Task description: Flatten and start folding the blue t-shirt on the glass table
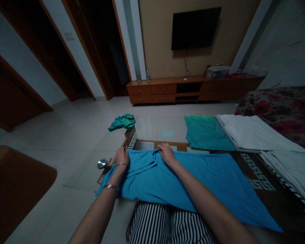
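Observation:
A blue T-shirt lies spread lengthwise across the low glass-topped table, its near edge hanging above my striped clothing. My left hand is closed on the shirt's far edge near its left end. On the same edge, further right, my right hand pinches the cloth beside a small bunched fold. Between my hands, a sleeve-like flap is folded over the body of the shirt. Several fingertips are hidden behind the fabric.
A folded green garment and white folded clothes lie to the right, with another white pile nearer. A crumpled green cloth sits at the table's far left corner. An orange-brown rounded piece of furniture stands at left.

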`<state>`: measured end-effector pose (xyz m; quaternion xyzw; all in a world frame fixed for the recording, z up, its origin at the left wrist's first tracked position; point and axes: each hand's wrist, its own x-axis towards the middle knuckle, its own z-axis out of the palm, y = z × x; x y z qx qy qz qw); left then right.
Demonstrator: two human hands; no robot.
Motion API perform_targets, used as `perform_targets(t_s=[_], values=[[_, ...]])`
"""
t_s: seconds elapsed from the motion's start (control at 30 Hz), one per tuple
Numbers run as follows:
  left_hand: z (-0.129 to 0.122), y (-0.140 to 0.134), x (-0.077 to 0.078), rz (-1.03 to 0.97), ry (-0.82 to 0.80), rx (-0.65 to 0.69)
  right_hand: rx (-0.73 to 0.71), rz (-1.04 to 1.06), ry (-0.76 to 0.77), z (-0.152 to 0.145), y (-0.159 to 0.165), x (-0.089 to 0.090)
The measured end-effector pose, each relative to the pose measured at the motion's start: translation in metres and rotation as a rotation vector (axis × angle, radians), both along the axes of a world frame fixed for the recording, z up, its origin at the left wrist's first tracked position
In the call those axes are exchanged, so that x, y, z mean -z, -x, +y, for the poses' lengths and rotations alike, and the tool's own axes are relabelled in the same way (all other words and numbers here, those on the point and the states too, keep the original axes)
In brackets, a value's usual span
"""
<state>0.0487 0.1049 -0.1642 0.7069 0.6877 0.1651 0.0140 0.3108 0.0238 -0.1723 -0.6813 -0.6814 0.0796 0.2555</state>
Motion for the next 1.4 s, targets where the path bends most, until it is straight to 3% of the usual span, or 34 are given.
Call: perform_targets(t_s=[0.1, 0.17, 0.27, 0.33, 0.47, 0.67, 0.93, 1.23, 1.4], values=[[-0.014, 0.011, -0.011, -0.033, -0.05, 0.117, 0.0, 0.046, -0.036, -0.017, 0.004, -0.009], [-0.028, 0.021, -0.018, -0.078, -0.046, 0.304, -0.06, 0.07, -0.039, -0.032, 0.011, -0.014], [-0.052, 0.036, -0.026, -0.121, 0.095, 0.563, -0.133, 0.056, -0.018, -0.049, 0.028, -0.018], [-0.067, 0.043, -0.028, -0.107, 0.185, 0.627, -0.141, 0.023, -0.008, -0.053, 0.039, -0.018], [-0.085, 0.047, -0.022, 0.004, 0.215, 0.614, -0.099, 0.006, 0.02, -0.051, 0.053, -0.014], [-0.085, 0.045, -0.012, 0.043, 0.152, 0.553, 0.003, 0.135, 0.016, -0.042, 0.058, -0.014], [-0.092, 0.041, -0.024, 0.061, 0.084, 0.535, 0.042, 0.162, -0.029, -0.044, 0.059, -0.023], [-0.092, 0.037, -0.016, 0.178, 0.151, 0.472, -0.013, 0.109, -0.025, -0.052, 0.056, -0.017], [-0.091, 0.037, -0.027, 0.116, 0.1, 0.472, -0.053, 0.144, -0.045, -0.048, 0.051, -0.029]])
